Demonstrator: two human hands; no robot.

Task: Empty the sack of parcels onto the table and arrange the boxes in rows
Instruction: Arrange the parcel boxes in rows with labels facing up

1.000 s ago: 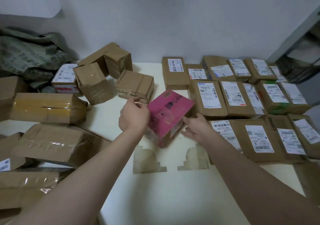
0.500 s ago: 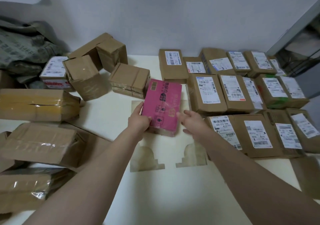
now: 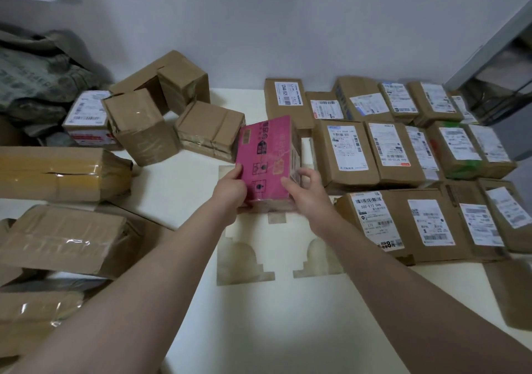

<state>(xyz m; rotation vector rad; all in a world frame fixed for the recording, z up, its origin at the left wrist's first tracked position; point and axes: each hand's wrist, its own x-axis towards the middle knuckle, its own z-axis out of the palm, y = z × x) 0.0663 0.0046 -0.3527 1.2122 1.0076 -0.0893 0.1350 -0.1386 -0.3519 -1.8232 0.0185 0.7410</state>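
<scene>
I hold a pink box between both hands near the middle of the white table. My left hand grips its near left edge, my right hand its near right corner. The box stands tilted, its near end low by the table, just left of the brown labelled boxes set in rows on the right. The grey-green sack lies crumpled at the far left.
Loose brown boxes lie scattered on the left, with a long yellow-taped parcel and flat parcels nearer me. A wall stands behind the table. Pale printed shapes mark the tabletop in front of me.
The pink box has turned from lying askew to standing lengthwise and has shifted right toward the rows. Both hands have stayed on it.
</scene>
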